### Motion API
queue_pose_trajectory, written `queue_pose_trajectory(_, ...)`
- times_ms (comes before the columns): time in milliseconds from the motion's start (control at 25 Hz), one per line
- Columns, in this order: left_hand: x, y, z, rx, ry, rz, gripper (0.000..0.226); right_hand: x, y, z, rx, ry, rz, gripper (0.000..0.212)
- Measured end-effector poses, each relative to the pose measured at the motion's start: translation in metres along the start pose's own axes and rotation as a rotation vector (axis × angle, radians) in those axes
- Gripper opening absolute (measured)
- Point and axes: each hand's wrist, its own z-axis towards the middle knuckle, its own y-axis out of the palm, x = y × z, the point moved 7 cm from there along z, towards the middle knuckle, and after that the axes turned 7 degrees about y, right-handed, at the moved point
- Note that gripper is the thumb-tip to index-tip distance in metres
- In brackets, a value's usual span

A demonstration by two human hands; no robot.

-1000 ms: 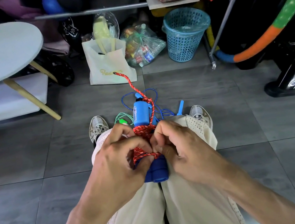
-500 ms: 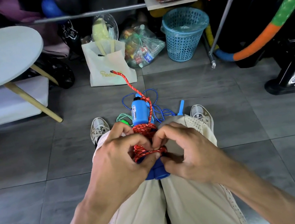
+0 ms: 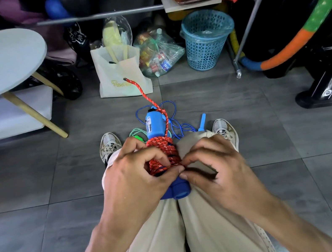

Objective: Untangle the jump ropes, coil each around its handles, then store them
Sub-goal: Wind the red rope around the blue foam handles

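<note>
A blue basket (image 3: 207,40) stood against the back clutter; what lay inside could not be made out through its mesh. Beside it a clear bag (image 3: 159,56) was stuffed with bottles and wrappers, and a white tote (image 3: 120,74) held pale sticks poking above its rim.

Over the person's knees, the red rope (image 3: 162,155) sat coiled round two blue handles (image 3: 175,189), its free end trailing up toward the tote. The left hand (image 3: 134,176) gripped the bundle, fingers curled over the coils. The right hand (image 3: 218,161) pinched a strand at the coil's edge between thumb and forefinger.

A blue rope (image 3: 176,121) and a green rope (image 3: 137,133) lay on the floor between the shoes, largely hidden behind the bundle and hands; how tangled they were could not be told.
</note>
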Motion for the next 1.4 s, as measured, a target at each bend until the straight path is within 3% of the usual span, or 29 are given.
queue_pose_trajectory(120,-0.002,0.001,0.000,-0.010,0.018,-0.038,0.030,0.004,0.001,0.004,-0.045,-0.003,-0.018,0.021)
queue_pose_trajectory(280,-0.002,-0.001,0.001,-0.083,0.073,-0.083,0.024,-0.004,0.006,0.010,-0.125,-0.160,-0.176,0.021)
queue_pose_trajectory(400,-0.004,-0.001,0.003,-0.150,0.090,-0.200,0.019,-0.009,0.005,0.012,-0.074,-0.225,-0.304,0.017)
queue_pose_trajectory(600,-0.003,-0.002,0.004,-0.148,0.112,-0.202,0.012,-0.017,0.008,-0.002,0.093,-0.090,-0.507,0.021)
queue_pose_trajectory(880,-0.009,-0.001,0.002,-0.104,0.070,-0.239,0.011,-0.015,0.015,0.004,-0.055,0.135,-0.316,0.029)
queue_pose_trajectory(1160,-0.007,0.001,-0.001,-0.114,0.073,-0.226,0.013,-0.033,0.017,0.009,-0.147,-0.018,-0.645,0.026)
queue_pose_trajectory(1240,-0.008,0.000,-0.002,-0.089,0.070,-0.211,0.011,-0.032,0.017,0.015,-0.172,0.000,-0.573,0.022)
queue_pose_trajectory(1400,-0.011,0.001,-0.005,-0.053,0.088,-0.251,0.010,-0.011,0.012,0.022,-0.261,0.229,-0.215,0.028)
